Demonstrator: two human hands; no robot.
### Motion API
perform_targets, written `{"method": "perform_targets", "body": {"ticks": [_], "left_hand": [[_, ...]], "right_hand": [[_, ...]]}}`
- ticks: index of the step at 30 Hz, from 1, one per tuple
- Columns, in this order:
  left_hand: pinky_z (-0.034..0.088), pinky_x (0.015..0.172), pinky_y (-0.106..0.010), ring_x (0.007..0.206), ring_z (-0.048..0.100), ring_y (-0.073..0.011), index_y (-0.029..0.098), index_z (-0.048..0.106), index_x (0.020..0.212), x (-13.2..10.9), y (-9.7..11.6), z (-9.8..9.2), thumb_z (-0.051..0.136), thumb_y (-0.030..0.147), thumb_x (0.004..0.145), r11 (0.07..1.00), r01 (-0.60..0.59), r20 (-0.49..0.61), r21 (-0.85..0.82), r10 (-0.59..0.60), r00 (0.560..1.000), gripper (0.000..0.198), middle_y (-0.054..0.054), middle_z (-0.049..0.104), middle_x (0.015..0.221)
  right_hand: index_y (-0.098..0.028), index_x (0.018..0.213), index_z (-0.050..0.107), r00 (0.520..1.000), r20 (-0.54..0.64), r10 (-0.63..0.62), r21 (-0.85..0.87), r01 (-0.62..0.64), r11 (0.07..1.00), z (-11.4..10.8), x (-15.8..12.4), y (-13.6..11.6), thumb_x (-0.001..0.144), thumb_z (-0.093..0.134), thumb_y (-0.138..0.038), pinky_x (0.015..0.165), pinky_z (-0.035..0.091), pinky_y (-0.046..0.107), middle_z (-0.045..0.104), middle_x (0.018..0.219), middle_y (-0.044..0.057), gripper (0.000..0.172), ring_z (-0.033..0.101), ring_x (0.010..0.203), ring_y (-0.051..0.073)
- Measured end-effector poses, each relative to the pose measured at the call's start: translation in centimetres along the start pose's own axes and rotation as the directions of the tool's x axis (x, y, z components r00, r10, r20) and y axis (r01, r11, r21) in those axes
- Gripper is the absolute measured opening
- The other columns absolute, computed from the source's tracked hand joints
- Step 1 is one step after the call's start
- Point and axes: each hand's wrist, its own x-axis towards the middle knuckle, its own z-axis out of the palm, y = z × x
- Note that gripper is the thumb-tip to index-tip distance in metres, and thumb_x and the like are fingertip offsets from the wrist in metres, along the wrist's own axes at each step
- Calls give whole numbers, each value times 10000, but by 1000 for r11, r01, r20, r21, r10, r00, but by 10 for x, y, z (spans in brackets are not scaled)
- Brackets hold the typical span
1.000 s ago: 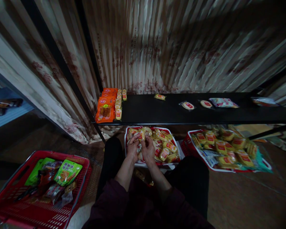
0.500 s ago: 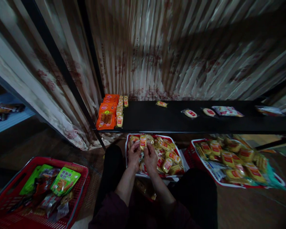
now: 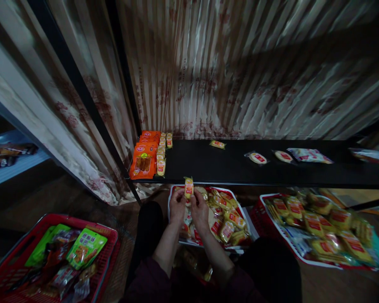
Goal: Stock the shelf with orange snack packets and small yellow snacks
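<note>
A small packaged snack, yellow with a red label in a clear wrapper, stands upright between my two hands. The fingers of my left hand are closed on its left side, and those of my right hand pinch its right side. Just below my hands is a red basket with a white rim, heaped with similar yellow packs. Ahead, at the left end of the black shelf, a row of yellow packs lines up beside orange snack bags.
Farther right on the shelf lie a lone yellow pack, round wrapped crackers and a white packet. A second full basket stands at right; a red basket with green bags is at left. Black posts rise at left.
The view has shifted a little, so the shelf and baskets sit lower in the picture. The pack now stands slightly higher above my fingertips, still in both hands.
</note>
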Motion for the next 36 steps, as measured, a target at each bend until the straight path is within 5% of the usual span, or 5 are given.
{"method": "perform_targets", "body": {"ticks": [36], "left_hand": [[436,952,-348,976,584,-183,187,660,1017,123,35,26,469,86,749,912,-165,-124,377,226,966,345,-85,648,1043]], "right_hand": [[-150,1081,637,992,96,-82,-54,87,995,79,128,-13,816,459,-415,897,456,407,669,1063,141,416,612,946,243]]}}
